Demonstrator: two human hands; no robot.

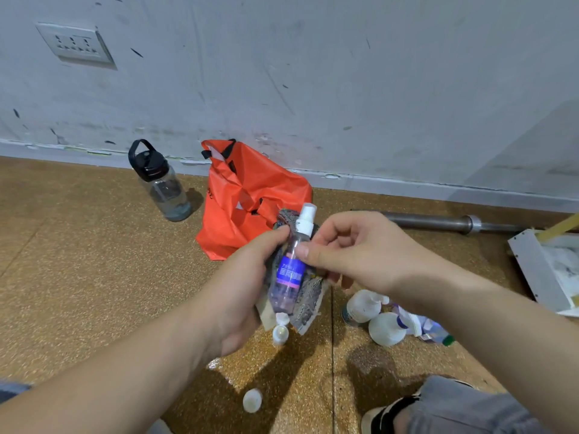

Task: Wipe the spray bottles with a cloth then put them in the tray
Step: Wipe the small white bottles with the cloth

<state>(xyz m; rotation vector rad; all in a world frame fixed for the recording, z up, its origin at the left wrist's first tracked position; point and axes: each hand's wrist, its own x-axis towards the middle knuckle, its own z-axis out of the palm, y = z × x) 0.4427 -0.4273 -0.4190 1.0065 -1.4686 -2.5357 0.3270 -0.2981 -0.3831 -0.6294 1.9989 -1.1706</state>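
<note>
The spray bottle (289, 270) is small and clear, with a white pump head on top, a blue-and-purple label round its middle and pale pinkish liquid in the lower part; it is held tilted above the floor (94, 277), in front of the person, its head pointing away from them; a grey patterned cloth (305, 300) lies behind and under it. The left hand (238, 277) cradles the cloth, its grip curled round it with the thumb pressed on the cloth's upper edge; the right hand (351, 252) has its grip pinching the bottle just below the pump head, thumb in front.

A white tray (532, 270) sits on the floor at the far right, well apart from the bottle; something white and crumpled lies inside; what it is cannot be told. Two white bottles (376, 317) lie in a heap on the floor under the right forearm. An orange bag (247, 198) slumps against the wall; beside it stands a clear water bottle (163, 186) with a black lid.
</note>
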